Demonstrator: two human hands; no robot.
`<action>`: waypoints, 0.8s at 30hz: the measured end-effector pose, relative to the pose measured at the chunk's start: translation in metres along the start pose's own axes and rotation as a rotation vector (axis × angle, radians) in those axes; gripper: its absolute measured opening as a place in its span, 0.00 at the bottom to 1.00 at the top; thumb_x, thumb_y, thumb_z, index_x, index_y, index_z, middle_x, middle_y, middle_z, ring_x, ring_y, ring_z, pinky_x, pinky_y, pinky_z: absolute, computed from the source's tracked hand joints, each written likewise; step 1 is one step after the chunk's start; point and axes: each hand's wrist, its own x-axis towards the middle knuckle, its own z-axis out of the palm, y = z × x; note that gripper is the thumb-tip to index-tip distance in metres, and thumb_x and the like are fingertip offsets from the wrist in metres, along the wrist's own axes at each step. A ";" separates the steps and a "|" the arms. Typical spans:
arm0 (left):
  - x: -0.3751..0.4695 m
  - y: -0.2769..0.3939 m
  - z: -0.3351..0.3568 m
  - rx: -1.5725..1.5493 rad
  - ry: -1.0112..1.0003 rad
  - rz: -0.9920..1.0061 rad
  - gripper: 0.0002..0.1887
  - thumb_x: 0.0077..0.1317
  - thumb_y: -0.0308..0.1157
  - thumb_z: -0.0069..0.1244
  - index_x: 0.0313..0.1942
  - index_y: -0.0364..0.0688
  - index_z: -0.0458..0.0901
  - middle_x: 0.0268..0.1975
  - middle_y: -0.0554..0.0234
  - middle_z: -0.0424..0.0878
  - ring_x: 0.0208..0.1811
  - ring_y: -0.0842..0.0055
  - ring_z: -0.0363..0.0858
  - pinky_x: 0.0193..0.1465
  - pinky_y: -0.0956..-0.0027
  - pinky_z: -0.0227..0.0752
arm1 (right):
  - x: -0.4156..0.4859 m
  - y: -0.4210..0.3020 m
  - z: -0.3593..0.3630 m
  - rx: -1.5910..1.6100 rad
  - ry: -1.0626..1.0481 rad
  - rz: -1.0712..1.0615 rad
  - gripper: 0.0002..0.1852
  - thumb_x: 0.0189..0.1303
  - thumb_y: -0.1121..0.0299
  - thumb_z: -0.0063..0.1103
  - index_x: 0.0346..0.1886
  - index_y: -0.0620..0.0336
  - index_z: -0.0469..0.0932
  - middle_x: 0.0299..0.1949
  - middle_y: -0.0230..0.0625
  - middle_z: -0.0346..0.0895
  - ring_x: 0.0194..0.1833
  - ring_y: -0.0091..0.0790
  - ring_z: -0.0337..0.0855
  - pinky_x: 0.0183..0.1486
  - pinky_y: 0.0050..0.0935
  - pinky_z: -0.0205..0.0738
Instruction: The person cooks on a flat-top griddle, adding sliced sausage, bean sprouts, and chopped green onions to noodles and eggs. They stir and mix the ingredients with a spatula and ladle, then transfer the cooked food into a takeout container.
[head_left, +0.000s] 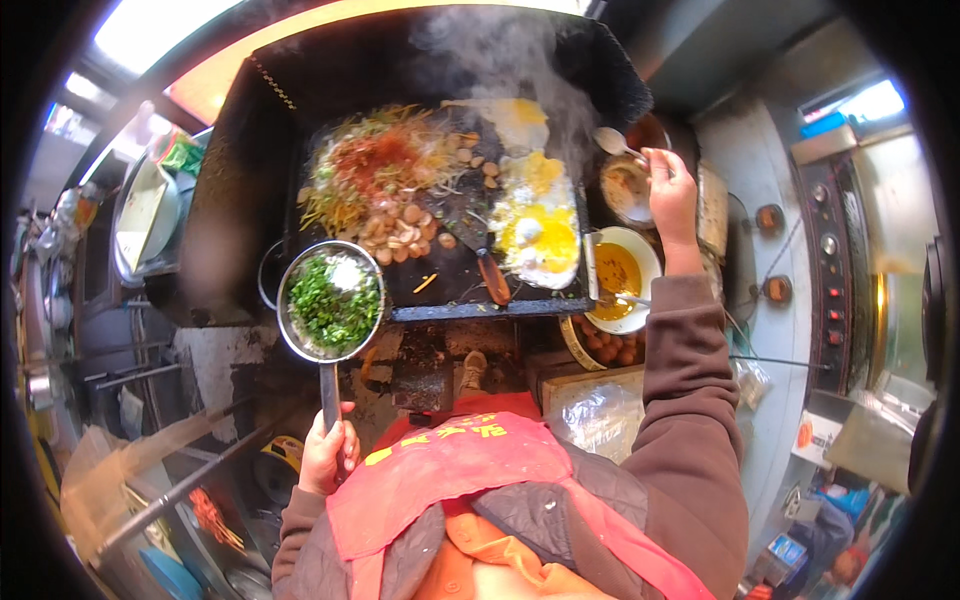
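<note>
My left hand (328, 452) grips the long handle of a metal ladle (330, 370). Its round bowl holds chopped green herbs (330, 311) and a heap of white powder (346, 274). In my right hand (670, 191) is a metal spoon (613, 141), raised beside the griddle's right edge. On the black griddle (457, 289) lie shredded vegetables topped with red seasoning (379, 161), sliced sausage (403, 238) and frying eggs (536, 225). A scraper with a wooden handle (493, 279) rests at the griddle's front.
Right of the griddle stands a white bowl (651, 260) of yellow oily liquid, above a bowl of eggs (611, 347). A seasoning container (628, 187) sits below my right hand. Steam (502, 52) rises at the dark back guard. A plastic bag (600, 420) lies near my waist.
</note>
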 end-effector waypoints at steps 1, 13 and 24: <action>0.000 0.000 0.000 0.012 -0.008 0.014 0.18 0.73 0.35 0.45 0.59 0.40 0.65 0.22 0.65 0.69 0.15 0.80 0.67 0.19 0.76 0.63 | -0.002 0.021 -0.011 -0.153 0.087 -0.037 0.16 0.71 0.58 0.51 0.44 0.62 0.81 0.35 0.41 0.85 0.37 0.36 0.85 0.40 0.29 0.76; -0.010 0.017 -0.017 0.124 0.028 -0.056 0.18 0.73 0.37 0.45 0.58 0.39 0.65 0.21 0.68 0.67 0.14 0.83 0.65 0.16 0.78 0.60 | -0.074 -0.054 0.064 -0.248 -0.516 -0.154 0.14 0.60 0.57 0.62 0.35 0.60 0.83 0.36 0.46 0.81 0.40 0.47 0.82 0.43 0.40 0.76; 0.014 0.082 -0.115 0.216 -0.321 -0.219 0.17 0.70 0.34 0.49 0.55 0.38 0.71 0.31 0.72 0.73 0.30 0.87 0.69 0.36 0.78 0.66 | -0.137 -0.161 0.124 -0.620 -0.634 0.239 0.21 0.56 0.63 0.54 0.50 0.61 0.63 0.38 0.63 0.78 0.43 0.63 0.80 0.48 0.53 0.73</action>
